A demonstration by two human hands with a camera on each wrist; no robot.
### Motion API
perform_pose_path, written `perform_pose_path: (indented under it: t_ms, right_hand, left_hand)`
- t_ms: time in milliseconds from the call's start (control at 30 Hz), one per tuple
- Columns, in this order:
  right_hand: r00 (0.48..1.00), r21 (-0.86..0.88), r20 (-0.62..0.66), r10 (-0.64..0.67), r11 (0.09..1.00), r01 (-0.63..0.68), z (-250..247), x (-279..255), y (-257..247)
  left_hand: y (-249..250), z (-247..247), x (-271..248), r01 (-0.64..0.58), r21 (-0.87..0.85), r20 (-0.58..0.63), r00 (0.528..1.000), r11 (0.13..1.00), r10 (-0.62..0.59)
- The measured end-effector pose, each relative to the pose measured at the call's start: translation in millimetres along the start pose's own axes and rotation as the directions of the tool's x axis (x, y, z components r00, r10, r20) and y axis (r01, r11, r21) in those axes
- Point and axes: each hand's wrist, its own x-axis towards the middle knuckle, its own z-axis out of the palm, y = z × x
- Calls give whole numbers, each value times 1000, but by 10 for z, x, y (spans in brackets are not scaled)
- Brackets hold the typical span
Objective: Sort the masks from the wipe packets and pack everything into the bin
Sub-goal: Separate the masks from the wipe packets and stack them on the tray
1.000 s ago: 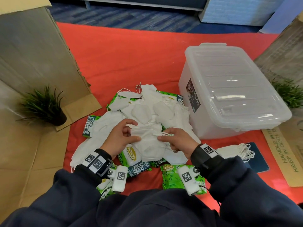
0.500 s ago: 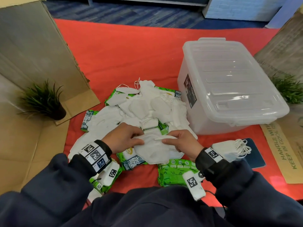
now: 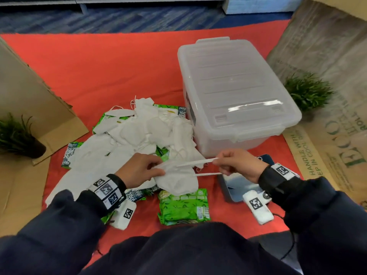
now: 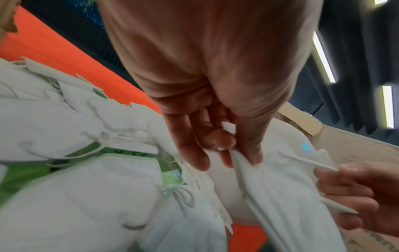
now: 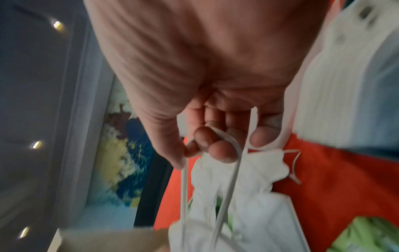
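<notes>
Pinching the mask (image 3: 176, 180) body, the left hand (image 3: 139, 169) anchors it while the right hand (image 3: 237, 163) stretches its ear loop (image 3: 195, 162), apparently freeing it from the pile (image 3: 139, 133)

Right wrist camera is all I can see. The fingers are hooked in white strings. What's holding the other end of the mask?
Observer: The left hand pinches the far edge of the mask, which is stretched between it and the right hand.
Operator: Is the bin open so it can go in?
Observer: No, the bin has its lid on.
Operator: Are there lots more masks?
Observer: Yes, a pile of masks lies on green wipe packets left of the bin.
</notes>
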Motion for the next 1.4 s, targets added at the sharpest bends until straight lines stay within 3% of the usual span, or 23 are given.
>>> perform_pose_path:
  t_ms: [100, 200, 267, 367, 467, 600, 700, 867, 1000, 1167, 1300, 1400]
  right_hand:
    - [1000, 68, -11, 11, 998, -10, -488, -206, 103]
    - [1000, -53, -13, -16, 998, 15, -753, -323, 195]
    - [995, -80, -95, -38, 996, 31, -967, -392, 292]
    - [968, -126, -236, -81, 991, 52, -1331, -483, 478]
    - [962, -314, -261, -83, 949, -3, -1572, -498, 768]
    - [935, -530, -343, -93, 840, -111, -1616, -425, 1099]
    - [916, -518, -382, -122, 849, -103, -1568, -340, 1167]
    - [896, -281, -440, -52, 956, -82, -1507, -251, 1198]
    - [884, -117, -466, 27, 989, -92, -1498, -266, 1188]
    - [886, -22, -463, 10, 1000, -22, -1451, -403, 1079]
    - [935, 81, -352, -45, 994, 78, -1225, -495, 779]
    - [973, 180, -230, -33, 981, 76, -924, -461, 557]
  left_hand:
    - [338, 264, 233, -103, 58, -63, 992, 993, 106]
    - [829, 687, 555, -256, 177, -107, 955, 950, 277]
    - [1065, 973, 717, -290, 190, -115, 942, 938, 315]
    - [1245, 1325, 876, -302, 147, -92, 944, 942, 317]
    - [1312, 1667, 992, -256, 244, -13, 963, 935, 267]
    - [1312, 2020, 1053, -234, 596, 121, 972, 768, 202]
    - [1262, 2118, 1028, -191, 650, 71, 979, 735, 191]
    - [1204, 2134, 1000, -83, 574, -87, 983, 815, 162]
    - [1190, 2116, 976, 61, 469, -193, 981, 881, 35]
    - [1066, 1951, 766, 175, 105, -318, 939, 979, -134]
    - [786, 1697, 418, 248, -83, -443, 858, 965, -259]
    - [463, 1457, 161, 352, -188, -543, 741, 917, -395]
